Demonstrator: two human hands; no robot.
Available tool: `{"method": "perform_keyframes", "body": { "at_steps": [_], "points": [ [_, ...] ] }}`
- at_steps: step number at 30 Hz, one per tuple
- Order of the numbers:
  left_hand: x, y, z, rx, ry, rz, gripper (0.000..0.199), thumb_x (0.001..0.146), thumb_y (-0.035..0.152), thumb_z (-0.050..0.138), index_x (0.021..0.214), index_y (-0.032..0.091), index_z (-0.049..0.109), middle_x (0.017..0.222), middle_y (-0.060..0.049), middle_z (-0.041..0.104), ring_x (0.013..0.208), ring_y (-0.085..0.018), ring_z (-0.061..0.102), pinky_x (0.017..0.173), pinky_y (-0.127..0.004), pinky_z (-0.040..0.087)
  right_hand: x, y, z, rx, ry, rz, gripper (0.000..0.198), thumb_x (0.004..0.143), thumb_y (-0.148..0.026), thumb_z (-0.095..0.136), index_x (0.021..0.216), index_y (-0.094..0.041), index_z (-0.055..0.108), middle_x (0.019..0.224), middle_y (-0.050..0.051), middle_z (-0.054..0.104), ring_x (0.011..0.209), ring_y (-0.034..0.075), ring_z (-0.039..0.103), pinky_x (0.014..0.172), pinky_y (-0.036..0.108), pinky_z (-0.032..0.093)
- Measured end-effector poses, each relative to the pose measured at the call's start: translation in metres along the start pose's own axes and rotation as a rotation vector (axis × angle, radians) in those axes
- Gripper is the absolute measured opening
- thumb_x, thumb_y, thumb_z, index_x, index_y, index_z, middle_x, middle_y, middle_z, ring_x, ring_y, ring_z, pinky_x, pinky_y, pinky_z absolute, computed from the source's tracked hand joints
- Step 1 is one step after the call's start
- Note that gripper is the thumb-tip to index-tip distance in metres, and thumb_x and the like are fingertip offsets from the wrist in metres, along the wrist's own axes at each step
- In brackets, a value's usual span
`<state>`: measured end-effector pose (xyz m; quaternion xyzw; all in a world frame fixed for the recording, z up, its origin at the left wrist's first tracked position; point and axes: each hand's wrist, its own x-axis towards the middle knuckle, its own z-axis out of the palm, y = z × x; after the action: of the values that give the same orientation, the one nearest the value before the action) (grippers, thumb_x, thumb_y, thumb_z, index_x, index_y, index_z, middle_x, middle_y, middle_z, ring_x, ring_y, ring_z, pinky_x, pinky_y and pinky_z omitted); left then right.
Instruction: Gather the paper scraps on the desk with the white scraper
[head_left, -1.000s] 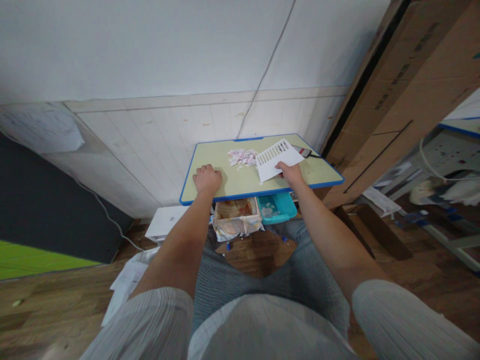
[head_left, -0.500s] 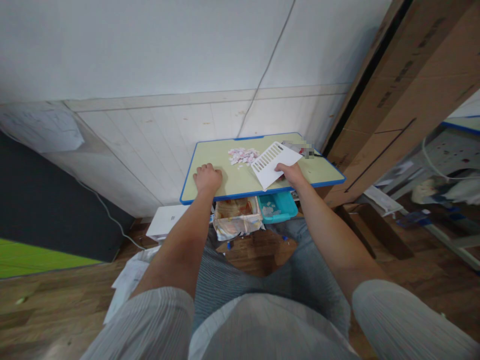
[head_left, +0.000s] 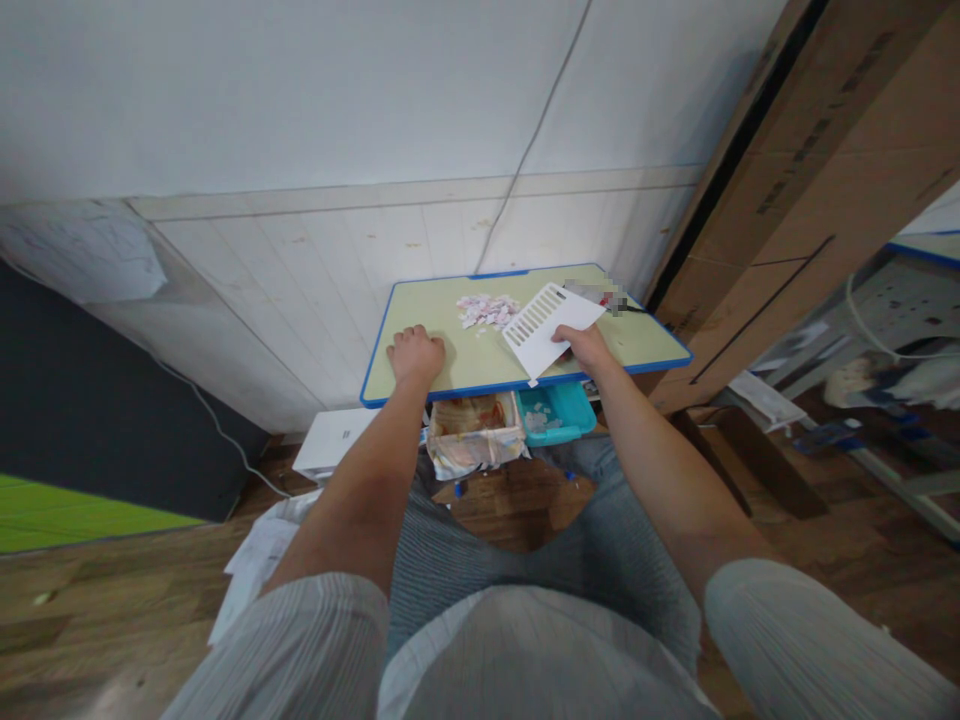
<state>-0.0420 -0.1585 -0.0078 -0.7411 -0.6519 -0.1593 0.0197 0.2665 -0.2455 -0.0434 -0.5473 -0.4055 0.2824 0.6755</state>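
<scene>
My right hand point(head_left: 581, 345) grips a white card point(head_left: 534, 352) by its right part, thumb on top and the other fingers hidden underneath. A row of narrow slots runs along the card's upper left side. By its lower corner, at the table edge, shows a small white piece point(head_left: 533, 382). Palm down on the pale yellow table point(head_left: 472, 370), my left hand point(head_left: 416, 356) rests with slightly bent fingers and no visible object in it. Between the hands, farther back, lies a heap of small white and pinkish pieces point(head_left: 486, 311), close to the card's left edge.
Beneath the table edge sit a lined box point(head_left: 476, 450) with brownish contents and a turquoise bin point(head_left: 559, 432) holding pale pieces. A partly blurred grey item point(head_left: 592, 292) lies behind the card. Tall cardboard point(head_left: 795, 200) stands at right, a white box point(head_left: 330, 440) at left.
The small white piece at the card's lower corner shows a little lower and more plainly now. Both hands and the card have hardly moved.
</scene>
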Motion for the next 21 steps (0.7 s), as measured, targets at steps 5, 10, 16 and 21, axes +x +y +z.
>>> {"method": "perform_keyframes", "body": {
  "at_steps": [5, 10, 16, 21],
  "points": [
    [-0.0003, 0.0002, -0.0005, 0.008, -0.003, -0.002, 0.05, 0.11, 0.029, 0.045, 0.148, 0.01, 0.071, 0.156, -0.028, 0.071, 0.15, -0.041, 0.06, 0.121, -0.055, 0.052, -0.0004, -0.0027, 0.0012, 0.029, 0.045, 0.016, 0.044, 0.06, -0.025, 0.075, 0.103, -0.022, 0.069, 0.097, 0.001, 0.081, 0.084, 0.024, 0.073, 0.061, 0.029, 0.058],
    [-0.0004, 0.0003, -0.0014, 0.013, -0.011, -0.001, 0.051, 0.111, 0.03, 0.045, 0.149, 0.009, 0.071, 0.157, -0.028, 0.07, 0.151, -0.042, 0.06, 0.121, -0.055, 0.052, 0.0024, -0.0042, 0.0028, 0.036, 0.107, 0.085, 0.034, 0.082, -0.032, 0.087, 0.109, -0.021, 0.069, 0.077, -0.005, 0.072, 0.052, 0.014, 0.056, 0.046, 0.025, 0.043],
    [-0.0001, -0.0001, -0.0001, 0.015, -0.006, -0.001, 0.051, 0.112, 0.03, 0.046, 0.15, 0.007, 0.071, 0.156, -0.029, 0.071, 0.15, -0.043, 0.061, 0.121, -0.055, 0.052, 0.0062, -0.0028, 0.0061, -0.015, 0.064, 0.175, 0.027, 0.115, -0.042, 0.078, 0.123, -0.016, 0.075, 0.104, 0.002, 0.077, 0.077, 0.014, 0.072, 0.068, 0.029, 0.064],
    [0.0, -0.0002, 0.0, 0.0, -0.003, 0.0, 0.049, 0.111, 0.029, 0.046, 0.148, 0.009, 0.071, 0.155, -0.029, 0.071, 0.15, -0.043, 0.061, 0.12, -0.055, 0.052, 0.0063, 0.0016, 0.0091, -0.071, -0.001, 0.205, 0.036, 0.114, -0.042, 0.079, 0.139, -0.018, 0.074, 0.129, 0.009, 0.079, 0.102, 0.022, 0.08, 0.087, 0.041, 0.071]
  ]
}}
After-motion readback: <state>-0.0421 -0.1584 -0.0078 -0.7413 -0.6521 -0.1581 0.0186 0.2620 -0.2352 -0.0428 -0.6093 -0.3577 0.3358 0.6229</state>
